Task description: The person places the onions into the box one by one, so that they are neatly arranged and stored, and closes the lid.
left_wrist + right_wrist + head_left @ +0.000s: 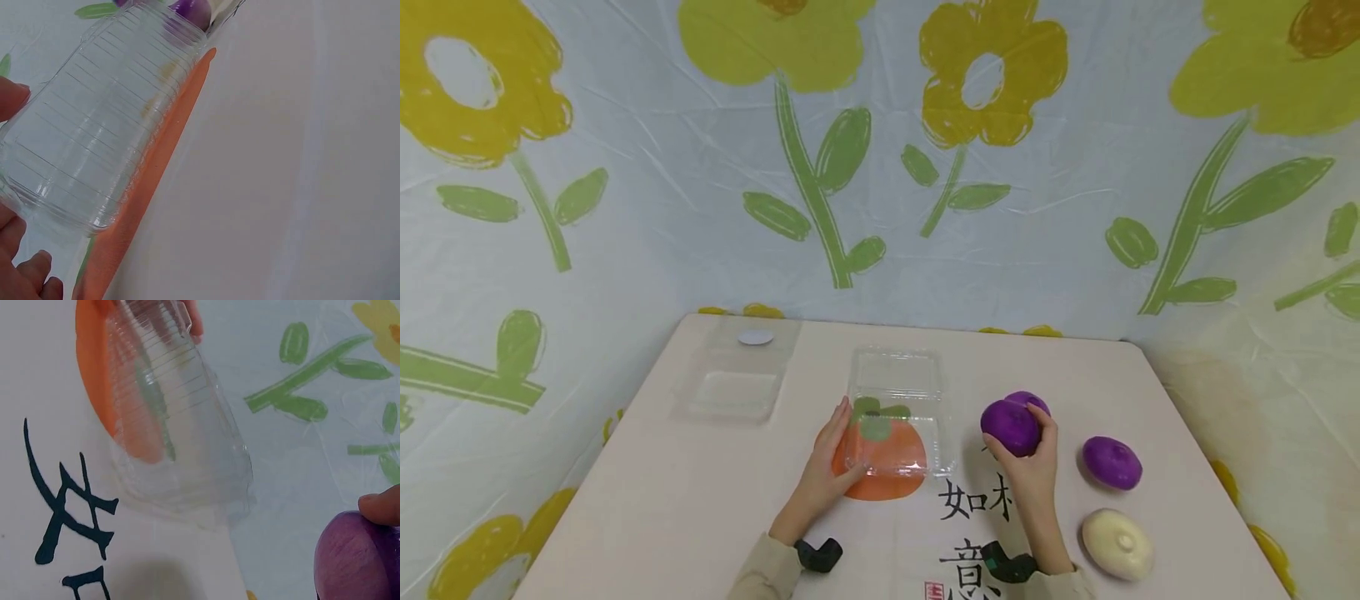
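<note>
A hinged clear plastic container [895,433] lies unfolded on the table, over a printed orange persimmon. My left hand [829,462] holds its near left corner, thumb at the near edge and fingers along the left side. In the left wrist view, fingers [12,234] show beside the ribbed container. Right of it, my right hand [1028,450] grips a round purple onion-like vegetable [1009,427] between thumb and fingers. A second purple one [1028,400] shows just behind, partly hidden; whether the hand touches it I cannot tell. The right wrist view shows purple skin [350,562] under a fingertip.
Another purple onion-like vegetable [1112,463] and a cream-white one [1117,544] lie at the right. A second open clear container [737,392] sits at the back left. Black brush characters mark the tabletop [700,500]. A flower-printed sheet [647,167] hangs behind and at both sides.
</note>
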Action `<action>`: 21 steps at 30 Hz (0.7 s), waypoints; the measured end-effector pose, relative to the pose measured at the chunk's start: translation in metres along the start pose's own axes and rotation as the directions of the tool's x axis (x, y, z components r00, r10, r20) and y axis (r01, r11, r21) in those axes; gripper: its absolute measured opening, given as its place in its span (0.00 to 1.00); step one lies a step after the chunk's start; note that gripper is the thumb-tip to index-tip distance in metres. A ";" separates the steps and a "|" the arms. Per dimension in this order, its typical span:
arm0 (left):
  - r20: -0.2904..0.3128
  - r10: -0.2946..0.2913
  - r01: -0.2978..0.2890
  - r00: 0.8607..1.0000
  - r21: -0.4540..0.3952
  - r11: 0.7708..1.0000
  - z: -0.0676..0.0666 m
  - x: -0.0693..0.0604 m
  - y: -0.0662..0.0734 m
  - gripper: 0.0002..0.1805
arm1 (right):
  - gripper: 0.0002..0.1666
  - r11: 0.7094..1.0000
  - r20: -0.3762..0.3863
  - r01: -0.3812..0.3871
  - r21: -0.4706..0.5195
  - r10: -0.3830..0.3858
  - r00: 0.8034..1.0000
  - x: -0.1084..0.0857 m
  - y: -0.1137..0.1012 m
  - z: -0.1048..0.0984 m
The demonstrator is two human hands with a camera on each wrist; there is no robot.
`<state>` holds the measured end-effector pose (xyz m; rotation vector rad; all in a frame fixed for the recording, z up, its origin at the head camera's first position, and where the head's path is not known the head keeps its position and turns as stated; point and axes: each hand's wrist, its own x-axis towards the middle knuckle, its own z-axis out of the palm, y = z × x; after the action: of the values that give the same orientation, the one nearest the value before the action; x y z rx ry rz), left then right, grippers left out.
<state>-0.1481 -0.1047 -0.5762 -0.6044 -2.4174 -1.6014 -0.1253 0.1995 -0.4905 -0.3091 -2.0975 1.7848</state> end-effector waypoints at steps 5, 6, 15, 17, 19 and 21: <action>0.003 -0.006 0.006 1.000 0.000 1.000 -0.001 -0.001 0.001 0.46 | 0.51 1.000 0.025 0.022 -0.003 -0.022 0.999 0.001 -0.007 0.015; 0.005 -0.010 0.010 1.000 -0.001 1.000 -0.001 -0.001 0.000 0.46 | 0.50 1.000 0.031 0.027 -0.004 -0.027 0.999 0.001 -0.007 0.018; 0.004 0.017 -0.017 1.000 -0.006 1.000 -0.001 -0.001 -0.001 0.46 | 0.48 0.998 0.146 0.057 0.015 -0.058 0.988 0.000 -0.014 0.049; -0.002 0.029 -0.029 1.000 0.000 1.000 -0.001 0.000 -0.001 0.46 | 0.48 0.998 0.180 0.066 0.006 -0.066 0.982 -0.001 -0.015 0.055; -0.009 0.042 -0.042 0.999 0.011 0.999 0.000 0.001 -0.001 0.46 | 0.47 0.997 0.210 0.073 -0.005 -0.071 0.975 -0.002 -0.016 0.062; -0.013 0.051 -0.051 0.999 0.021 0.998 0.000 0.001 -0.002 0.46 | 0.47 0.997 0.241 0.078 -0.007 -0.074 0.968 -0.004 -0.017 0.068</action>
<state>-0.1500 -0.1047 -0.5773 -0.6441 -2.3853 -1.5542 -0.1492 0.1335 -0.4837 -0.0148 -2.2542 1.8385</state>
